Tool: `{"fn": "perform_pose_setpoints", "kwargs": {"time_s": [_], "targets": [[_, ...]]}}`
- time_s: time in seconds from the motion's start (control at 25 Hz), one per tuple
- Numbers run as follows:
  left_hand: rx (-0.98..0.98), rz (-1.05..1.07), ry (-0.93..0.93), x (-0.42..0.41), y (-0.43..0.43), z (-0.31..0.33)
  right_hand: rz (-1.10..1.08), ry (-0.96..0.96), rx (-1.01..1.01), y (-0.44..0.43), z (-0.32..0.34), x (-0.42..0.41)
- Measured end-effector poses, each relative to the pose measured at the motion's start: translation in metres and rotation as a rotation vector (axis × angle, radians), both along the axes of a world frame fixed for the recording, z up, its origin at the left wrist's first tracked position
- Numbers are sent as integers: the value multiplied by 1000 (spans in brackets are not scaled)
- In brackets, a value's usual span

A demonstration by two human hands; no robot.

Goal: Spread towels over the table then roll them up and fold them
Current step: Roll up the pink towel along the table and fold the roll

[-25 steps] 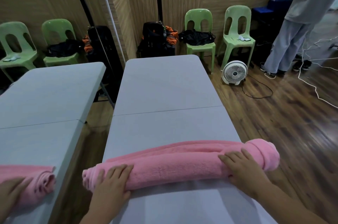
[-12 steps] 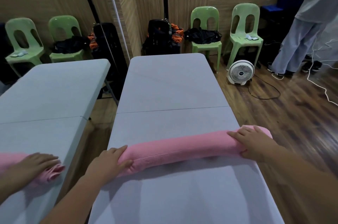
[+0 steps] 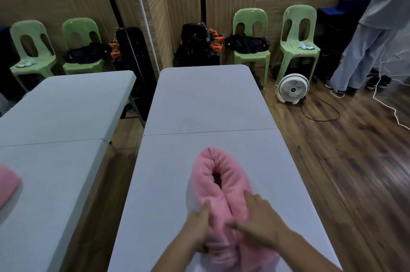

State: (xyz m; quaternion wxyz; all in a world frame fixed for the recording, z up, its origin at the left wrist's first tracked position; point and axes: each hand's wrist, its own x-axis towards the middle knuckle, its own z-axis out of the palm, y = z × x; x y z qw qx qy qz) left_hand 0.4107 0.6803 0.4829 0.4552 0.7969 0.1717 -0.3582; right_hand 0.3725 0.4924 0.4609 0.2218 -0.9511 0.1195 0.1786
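Observation:
A rolled pink towel [image 3: 218,178] lies on the grey folding table [image 3: 208,98], bent in half into a U with the bend pointing away from me. Its two ends meet near the table's front edge. My left hand [image 3: 198,225] grips the left end from the side. My right hand [image 3: 258,223] presses on top of the right end, fingers over the seam between both halves. The very tips of the towel are hidden under my hands.
A wall mirror on the left repeats the table [image 3: 60,105] and the towel [image 3: 7,185]. Green chairs [image 3: 297,43] and bags [image 3: 199,45] stand behind the table. A white fan [image 3: 292,88] with its cord sits on the wooden floor at right, near a standing person [image 3: 375,34].
The towel roll lay straight across the table with a hand on each end. Both hands have swung the ends toward me and together, folding the roll in half.

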Motion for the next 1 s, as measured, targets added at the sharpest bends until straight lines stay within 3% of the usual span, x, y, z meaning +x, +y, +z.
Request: {"fn": "perform_pose_setpoints", "kwargs": {"time_s": [0.08,0.16,0.24,0.32,0.36,0.44,0.52,0.56,0.68,0.8,1.0], "targets": [[-169,-220,175,-1,-4,17,90,53,-128,22,8,-7],[-165,-551,71,9,9,34,213,7,-296,23,9,-6],[10,-888,-327,29,27,44,371,-52,-342,12,9,2],[381,-1136,-796,54,47,41,535,-70,-360,-3,12,16],[535,-1194,-891,64,56,37,596,-64,-383,-10,15,24],[632,-1192,-756,73,66,23,597,-4,-385,-20,14,36],[605,-1143,-603,67,64,8,417,63,-266,-20,9,38],[601,-1114,-615,60,61,1,338,76,-216,-17,5,36],[595,-981,-754,49,60,-4,314,-17,-198,-8,0,27],[541,-863,-832,57,62,21,326,-132,-218,-14,35,35],[462,-815,-1093,96,30,129,168,-445,-245,-56,135,49]]}}
